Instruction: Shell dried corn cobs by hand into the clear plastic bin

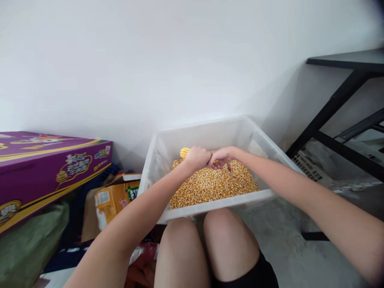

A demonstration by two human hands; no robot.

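Note:
My left hand [198, 157] is closed around a corn cob [184, 152], whose yellow end sticks out to the left of the fist. Pressed up against it from the right is my right hand [221, 157], with curled fingers. A slim red tool [229, 167] juts downward from the right hand; its working end is hidden, so its exact kind is unclear. Both hands are over a heap of loose corn kernels [210, 186] inside a translucent white plastic bin [204, 205], which stands in front of my knees.
A purple printed carton [57, 168] lies on the left, with an orange package [112, 202] and a green bag [36, 236] near it. To the right stands a black-framed table [330, 100], with a white plastic basket [310, 168] behind its leg. A white wall [150, 64] rises behind the bin.

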